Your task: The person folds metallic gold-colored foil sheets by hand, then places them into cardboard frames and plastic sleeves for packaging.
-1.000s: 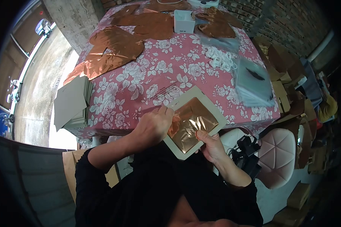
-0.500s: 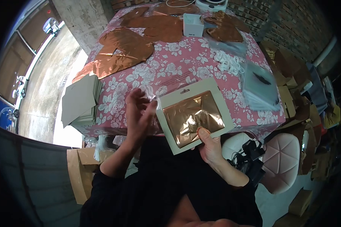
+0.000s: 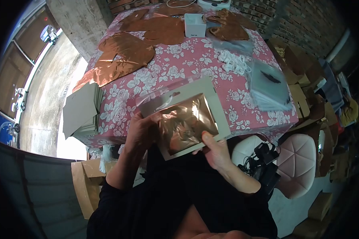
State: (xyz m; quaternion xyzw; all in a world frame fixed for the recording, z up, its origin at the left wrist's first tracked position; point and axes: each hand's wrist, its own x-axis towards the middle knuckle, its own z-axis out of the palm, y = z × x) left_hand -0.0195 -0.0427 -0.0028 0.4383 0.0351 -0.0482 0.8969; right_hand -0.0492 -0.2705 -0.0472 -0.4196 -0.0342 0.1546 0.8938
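A pale card frame (image 3: 215, 99) with a folded copper foil piece (image 3: 185, 123) in its window is held tilted over the table's near edge. Clear plastic film (image 3: 159, 95) lies along its top and left side. My left hand (image 3: 141, 129) grips the left side of the card, its thumb over the film and foil edge. At the lower right, my right hand (image 3: 215, 151) pinches the card, thumb on the front and fingers behind.
On the flowered table (image 3: 235, 115) are a grey card stack (image 3: 81, 111), copper foil shapes (image 3: 125, 55), a white box (image 3: 195, 25), white loops (image 3: 233, 61) and clear sleeves (image 3: 269, 85). Stools (image 3: 297, 165) and cardboard boxes (image 3: 303, 99) stand at the right.
My left hand has closed on the card's left side from being apart beside it. The card has shifted left, and the clear film now overlaps its top left part.
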